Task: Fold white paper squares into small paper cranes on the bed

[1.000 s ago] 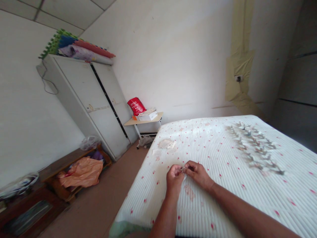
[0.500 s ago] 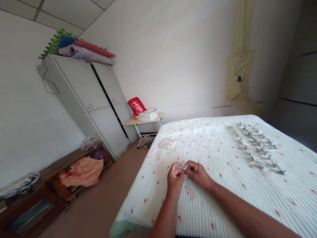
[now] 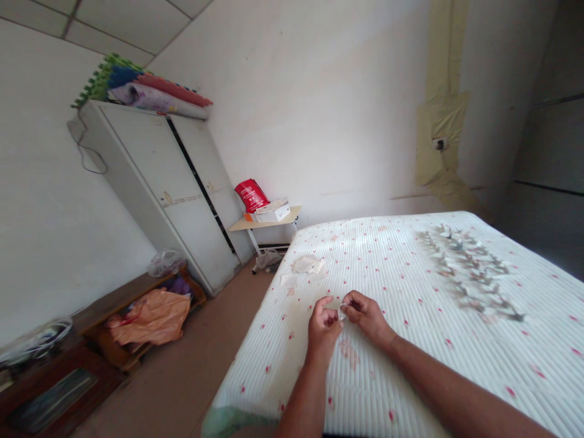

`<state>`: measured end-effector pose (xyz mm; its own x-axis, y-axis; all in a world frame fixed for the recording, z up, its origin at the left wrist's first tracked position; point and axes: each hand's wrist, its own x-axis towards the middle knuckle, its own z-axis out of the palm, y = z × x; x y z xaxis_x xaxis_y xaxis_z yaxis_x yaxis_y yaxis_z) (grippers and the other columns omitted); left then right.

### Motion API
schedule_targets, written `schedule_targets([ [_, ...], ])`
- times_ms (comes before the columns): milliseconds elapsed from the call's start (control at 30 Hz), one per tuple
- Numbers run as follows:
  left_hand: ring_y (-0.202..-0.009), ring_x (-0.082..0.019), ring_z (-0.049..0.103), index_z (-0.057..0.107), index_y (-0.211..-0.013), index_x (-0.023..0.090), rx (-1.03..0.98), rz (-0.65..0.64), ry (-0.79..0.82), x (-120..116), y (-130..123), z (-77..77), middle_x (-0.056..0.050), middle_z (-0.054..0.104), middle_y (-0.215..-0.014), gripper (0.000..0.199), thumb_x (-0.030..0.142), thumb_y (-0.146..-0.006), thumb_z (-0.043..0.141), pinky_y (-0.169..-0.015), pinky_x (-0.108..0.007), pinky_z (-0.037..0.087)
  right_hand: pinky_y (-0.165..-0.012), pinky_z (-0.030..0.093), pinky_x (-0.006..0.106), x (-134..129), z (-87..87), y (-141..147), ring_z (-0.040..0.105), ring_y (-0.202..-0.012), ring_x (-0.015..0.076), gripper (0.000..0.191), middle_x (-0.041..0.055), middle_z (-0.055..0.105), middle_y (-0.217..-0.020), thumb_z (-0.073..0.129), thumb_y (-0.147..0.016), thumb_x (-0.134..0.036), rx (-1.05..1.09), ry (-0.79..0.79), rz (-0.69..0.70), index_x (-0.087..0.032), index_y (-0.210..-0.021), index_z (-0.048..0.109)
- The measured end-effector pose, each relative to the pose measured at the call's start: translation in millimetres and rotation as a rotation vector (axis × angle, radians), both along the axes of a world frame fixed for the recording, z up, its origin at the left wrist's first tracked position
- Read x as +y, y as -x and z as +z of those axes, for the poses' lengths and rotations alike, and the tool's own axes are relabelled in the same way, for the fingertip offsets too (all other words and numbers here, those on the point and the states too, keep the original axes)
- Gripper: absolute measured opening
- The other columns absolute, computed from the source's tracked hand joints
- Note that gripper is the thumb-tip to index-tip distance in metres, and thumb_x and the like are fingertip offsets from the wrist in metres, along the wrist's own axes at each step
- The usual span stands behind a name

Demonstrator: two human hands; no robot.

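Between my two hands is a small piece of folded white paper (image 3: 342, 312), pinched from both sides above the bed. My left hand (image 3: 324, 325) grips its left side with thumb and fingers, the index finger curved up. My right hand (image 3: 366, 316) pinches its right side. Several small folded paper figures (image 3: 474, 267) stand in rows on the right part of the striped, red-dotted bedcover (image 3: 378, 261). Some thin pale paper pieces (image 3: 308, 265) lie near the bed's left edge.
A small table (image 3: 246, 225) with a red bag (image 3: 252, 195) and white box (image 3: 274, 213) stands beyond the bed's left corner. On the left are a grey cabinet (image 3: 159, 182) and a low wooden bench (image 3: 114, 304) with an orange plastic bag (image 3: 152, 316).
My right hand has shifted slightly up and right, and more of the white paper shows between my fingers. My left hand has barely moved.
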<state>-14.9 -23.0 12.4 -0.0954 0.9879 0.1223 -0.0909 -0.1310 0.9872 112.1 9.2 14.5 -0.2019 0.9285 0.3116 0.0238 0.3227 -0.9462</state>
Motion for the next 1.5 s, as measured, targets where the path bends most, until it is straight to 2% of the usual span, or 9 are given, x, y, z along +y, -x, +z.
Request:
schedule_targets([
  [200, -0.062, -0.011, 0.053, 0.057, -0.096, 0.015, -0.054, 0.043, 0.019, -1.0, 5.6, -2.2, 0.0, 0.057, -0.067, 0.034, 0.027, -0.065, 0.061, -0.06, -0.022, 0.04, -0.047, 0.031, 0.021, -0.7, -0.1, -2.6, 0.038, -0.048, 0.0084, 0.015, -0.0065, 0.04, -0.053, 0.053, -0.073, -0.032, -0.018, -0.022, 0.008, -0.019, -0.069, 0.047],
  [300, -0.062, -0.012, 0.053, 0.058, -0.095, 0.015, -0.066, 0.06, 0.03, -0.8, 5.1, -2.9, 0.0, 0.056, -0.066, 0.035, 0.032, -0.065, 0.063, -0.061, -0.022, 0.041, -0.048, 0.031, 0.021, -1.1, -1.2, -2.9, 0.038, -0.048, 0.0083, 0.015, -0.0061, 0.041, -0.054, 0.053, -0.074, -0.031, -0.034, -0.047, 0.016, -0.019, -0.068, 0.047],
  [700, -0.057, -0.009, 0.049, 0.055, -0.095, 0.014, -0.04, 0.039, -0.007, -2.9, 1.5, 2.4, 0.001, 0.056, -0.062, 0.033, 0.016, -0.062, 0.061, -0.057, -0.02, 0.037, -0.047, 0.034, 0.02, -2.2, -1.7, -1.0, 0.04, -0.048, 0.0083, 0.012, -0.0057, 0.042, -0.053, 0.05, -0.074, -0.028, -0.099, -0.08, -0.016, -0.019, -0.067, 0.046],
  [1033, -0.058, -0.01, 0.049, 0.055, -0.094, 0.014, 0.003, 0.009, 0.01, -0.9, 3.2, -0.3, 0.001, 0.056, -0.065, 0.034, 0.015, -0.061, 0.06, -0.057, -0.02, 0.036, -0.054, 0.036, 0.022, -3.1, 2.7, -2.2, 0.046, -0.054, 0.0112, 0.007, -0.0039, 0.046, -0.056, 0.049, -0.073, -0.023, -0.229, -0.177, -0.094, -0.02, -0.067, 0.049],
  [1167, -0.053, -0.009, 0.047, 0.055, -0.09, 0.014, 0.036, 0.019, 0.002, 0.1, -1.4, 1.5, 0.004, 0.052, -0.057, 0.037, 0.016, -0.055, 0.065, -0.054, -0.02, 0.034, -0.052, 0.036, 0.021, -5.0, 3.5, -1.9, 0.045, -0.054, 0.0107, 0.007, -0.0039, 0.046, -0.056, 0.05, -0.073, -0.022, -0.204, -0.155, -0.053, -0.02, -0.067, 0.049],
  [1300, -0.052, -0.009, 0.047, 0.054, -0.09, 0.014, 0.032, 0.03, 0.005, -0.4, -3.3, 4.1, 0.004, 0.053, -0.055, 0.036, 0.017, -0.056, 0.064, -0.053, -0.02, 0.033, -0.05, 0.035, 0.02, -6.1, 3.5, -1.0, 0.043, -0.053, 0.0098, 0.007, -0.004, 0.045, -0.056, 0.05, -0.073, -0.021, -0.175, -0.155, 0.002, -0.019, -0.067, 0.049],
  [1500, -0.05, -0.009, 0.048, 0.053, -0.088, 0.015, 0.029, 0.03, 0.038, -3.4, -1.9, 8.2, 0.004, 0.054, -0.054, 0.034, 0.018, -0.055, 0.063, -0.052, -0.02, 0.032, -0.049, 0.035, 0.02, -6.4, 2.6, 0.0, 0.043, -0.051, 0.0093, 0.007, -0.0045, 0.045, -0.054, 0.049, -0.074, -0.021, -0.168, -0.146, 0.005, -0.019, -0.067, 0.05],
])
